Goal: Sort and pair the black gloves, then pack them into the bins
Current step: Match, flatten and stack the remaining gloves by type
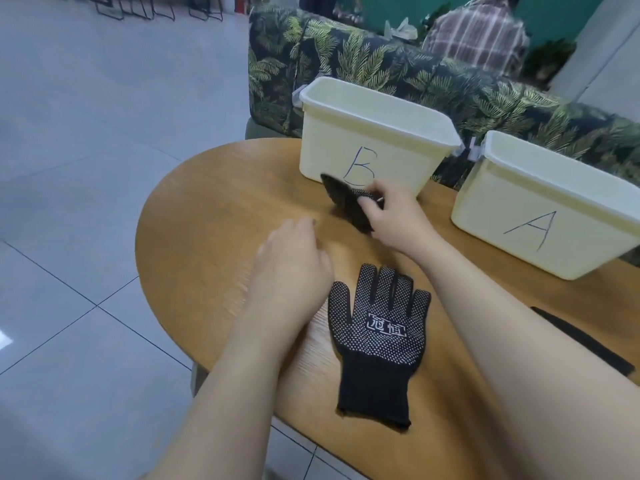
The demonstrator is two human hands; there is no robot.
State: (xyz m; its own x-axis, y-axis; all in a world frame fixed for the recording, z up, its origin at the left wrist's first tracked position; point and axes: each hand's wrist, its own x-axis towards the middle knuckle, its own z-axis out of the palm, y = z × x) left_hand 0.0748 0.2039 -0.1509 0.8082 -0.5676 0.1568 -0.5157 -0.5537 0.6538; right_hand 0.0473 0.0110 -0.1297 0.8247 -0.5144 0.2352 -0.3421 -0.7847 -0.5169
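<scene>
I am seeing the right hand (391, 216) at the middle of the frame, its fingers curling round a dark glove (346, 199) and gripping it just in front of bin B (374, 140), above the table (207, 216). The held glove is blurring, so I cannot tell whether it is touching the wood. The left hand (294, 258) is hovering left of centre with its fingers loosely bent and holding nothing; it is blurring too. A dotted glove (377, 337) is lying flat, palm up, in the lower middle between the two forearms, its fingers pointing toward the bins and its cuff near the table's near edge. Bin A (543, 216) is standing at the right, well apart from bin B. A black strip (581, 341) is showing at the lower right beyond the right forearm. A leaf-print sofa (381, 60) is running across the top, with a person in a plaid shirt (474, 32) behind it.
</scene>
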